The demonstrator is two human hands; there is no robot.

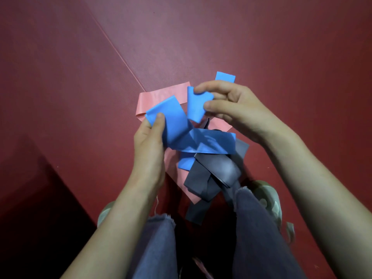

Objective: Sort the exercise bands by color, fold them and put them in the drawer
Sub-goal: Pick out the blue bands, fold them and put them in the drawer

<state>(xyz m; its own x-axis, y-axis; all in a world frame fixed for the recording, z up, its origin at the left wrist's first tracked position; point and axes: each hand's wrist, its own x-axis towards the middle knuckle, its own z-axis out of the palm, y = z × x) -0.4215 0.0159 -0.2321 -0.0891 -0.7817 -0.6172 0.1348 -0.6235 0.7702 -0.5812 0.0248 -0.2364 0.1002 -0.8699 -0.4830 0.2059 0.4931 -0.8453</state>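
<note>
Head view: blue band (211, 142) crosswise, left-to-right.

The pink band (161, 95) is mostly hidden under the blue band (175, 123) and the grey band (213, 170), which is blurred. The fingers of the left hand (149, 141) are behind the blue band. The right hand (231, 109) covers part of a far blue end (225, 77); whether this is the same band cannot be told. The left forearm (124, 218) nearly hides one shoe (104, 213).
</note>
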